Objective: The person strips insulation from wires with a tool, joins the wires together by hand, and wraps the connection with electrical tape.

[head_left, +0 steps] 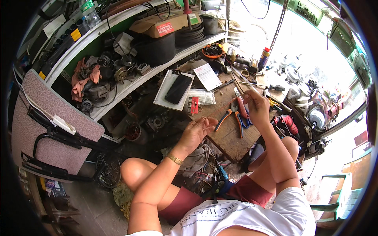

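Observation:
A thin reddish wire [226, 107] runs between my two hands above the wooden work board [226, 142]. My left hand [195, 134], with a gold watch on its wrist, pinches the lower left end of it. Higher and to the right, my right hand [256, 108] has its fingers closed on the other end. Between the hands, a pair of pliers [229, 114] with blue and orange handles lies spread on the board. Beside it is a red-handled tool [241, 108], partly behind my right hand. A small red packet [193, 105] lies just beyond my left hand.
A black phone [178, 89] rests on a white pad, with a printed paper [207, 77] alongside. Screwdrivers [277, 88] and a spray can [264, 59] are farther right. A red power tool [289, 124] sits near my right knee. Shelves [130, 84] of parts stand at left.

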### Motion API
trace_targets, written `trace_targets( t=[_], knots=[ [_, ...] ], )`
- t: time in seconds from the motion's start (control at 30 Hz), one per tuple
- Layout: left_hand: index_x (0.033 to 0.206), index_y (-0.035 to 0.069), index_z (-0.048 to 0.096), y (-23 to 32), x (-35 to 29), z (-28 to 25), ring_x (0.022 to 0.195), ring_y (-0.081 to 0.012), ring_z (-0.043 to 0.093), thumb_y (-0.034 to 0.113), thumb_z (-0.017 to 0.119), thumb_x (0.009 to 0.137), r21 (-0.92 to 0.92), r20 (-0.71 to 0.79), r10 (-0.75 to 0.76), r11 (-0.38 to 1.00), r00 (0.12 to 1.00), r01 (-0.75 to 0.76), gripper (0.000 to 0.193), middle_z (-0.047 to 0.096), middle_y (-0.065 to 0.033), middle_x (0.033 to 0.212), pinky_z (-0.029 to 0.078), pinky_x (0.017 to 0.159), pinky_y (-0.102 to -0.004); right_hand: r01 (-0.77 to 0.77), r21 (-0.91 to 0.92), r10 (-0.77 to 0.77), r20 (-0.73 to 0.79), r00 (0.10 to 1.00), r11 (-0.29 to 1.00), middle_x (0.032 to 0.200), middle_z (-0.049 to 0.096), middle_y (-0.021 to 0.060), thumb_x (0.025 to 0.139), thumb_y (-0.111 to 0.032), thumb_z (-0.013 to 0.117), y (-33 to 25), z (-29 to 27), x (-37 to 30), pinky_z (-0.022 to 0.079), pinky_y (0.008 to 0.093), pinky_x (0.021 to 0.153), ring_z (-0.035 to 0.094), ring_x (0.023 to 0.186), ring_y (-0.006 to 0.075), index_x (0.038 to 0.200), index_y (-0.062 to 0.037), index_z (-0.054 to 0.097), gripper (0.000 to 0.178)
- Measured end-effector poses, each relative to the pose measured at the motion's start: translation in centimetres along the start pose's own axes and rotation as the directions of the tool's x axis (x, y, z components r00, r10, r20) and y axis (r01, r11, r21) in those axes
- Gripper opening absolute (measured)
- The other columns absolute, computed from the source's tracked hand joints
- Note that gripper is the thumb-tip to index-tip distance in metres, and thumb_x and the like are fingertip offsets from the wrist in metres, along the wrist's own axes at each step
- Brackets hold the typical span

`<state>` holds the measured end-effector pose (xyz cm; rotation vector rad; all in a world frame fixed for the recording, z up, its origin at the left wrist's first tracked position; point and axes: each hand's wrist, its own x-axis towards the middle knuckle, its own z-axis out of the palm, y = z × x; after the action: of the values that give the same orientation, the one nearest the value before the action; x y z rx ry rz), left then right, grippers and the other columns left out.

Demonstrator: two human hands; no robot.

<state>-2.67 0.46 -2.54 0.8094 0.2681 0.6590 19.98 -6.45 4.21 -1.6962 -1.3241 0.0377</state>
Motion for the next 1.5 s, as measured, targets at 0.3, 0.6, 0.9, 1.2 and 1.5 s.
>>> trace_targets(
  t=[0.3, 0.6, 0.9, 1.2, 1.5],
  knots=[
    [0.096, 0.015, 0.059, 2.9, 0.9, 0.0, 0.111, -0.0159, 0.052, 0.025, 0.059, 0.089, -0.276, -0.141, 0.277, 0.911, 0.951, -0.306, 0.011, 0.062, 0.0032, 0.107, 0.037, 0.101, -0.0413, 0.186, -0.107, -0.149, 0.283, 0.947, 0.977, 0.067, 0.061, 0.0104, 0.077, -0.01, 0.059, 1.1, 4.3, -2.9, 0.048, 0.041, 0.06, 0.062, 0.067, 0.0317, 0.083, -0.0128, 0.061, 0.007],
    [0.085, 0.014, 0.071, 3.2, 1.7, 1.2, 0.085, -0.0109, 0.055, 0.021, 0.06, 0.086, 0.968, 0.25, 0.694, -0.166, 0.675, -0.187, 0.013, 0.066, 0.0045, 0.076, 0.032, 0.088, -0.0326, 0.557, 0.229, -0.596, 0.433, 0.677, 0.799, 0.067, 0.058, 0.0068, 0.066, -0.008, 0.061, -5.4, 3.9, -5.7, 0.047, 0.0376, 0.058, 0.058, 0.065, 0.0268, 0.081, -0.0074, 0.057, 0.016],
    [0.094, 0.006, 0.067, 3.3, 1.0, 1.6, 0.075, -0.0103, 0.056, 0.015, 0.056, 0.09, 0.688, 0.304, 0.022, 0.687, 0.952, -0.235, 0.014, 0.065, 0.0, 0.076, 0.041, 0.079, -0.0284, 0.193, 0.156, -0.208, 0.086, 0.974, 0.969, 0.07, 0.06, 0.013, 0.074, 0.002, 0.06, -0.6, 1.3, -1.3, 0.045, 0.0348, 0.058, 0.059, 0.064, 0.0296, 0.083, -0.0019, 0.062, 0.01],
    [0.099, 0.004, 0.067, 1.7, 2.6, 2.4, 0.078, -0.0119, 0.058, 0.014, 0.058, 0.089, 0.704, -0.007, 0.551, 0.596, 0.835, -0.387, 0.016, 0.069, -0.0061, 0.09, 0.042, 0.076, -0.0258, 0.375, 0.115, -0.392, 0.3, 0.87, 0.92, 0.071, 0.061, 0.0094, 0.071, -0.004, 0.062, -3.5, 4.6, -5.8, 0.048, 0.0374, 0.057, 0.061, 0.068, 0.0285, 0.083, -0.0075, 0.062, 0.012],
    [0.087, 0.002, 0.064, 2.7, 2.1, 3.2, 0.072, -0.013, 0.057, 0.011, 0.057, 0.089, 0.908, 0.261, 0.279, 0.254, 0.924, -0.333, 0.012, 0.063, -0.0061, 0.076, 0.044, 0.069, -0.0266, 0.312, 0.045, -0.315, 0.146, 0.938, 0.949, 0.071, 0.061, 0.0063, 0.081, -0.011, 0.062, -1.7, 2.5, -1.9, 0.043, 0.0372, 0.078, 0.061, 0.068, 0.0241, 0.084, -0.0062, 0.061, 0.005]
  ],
)
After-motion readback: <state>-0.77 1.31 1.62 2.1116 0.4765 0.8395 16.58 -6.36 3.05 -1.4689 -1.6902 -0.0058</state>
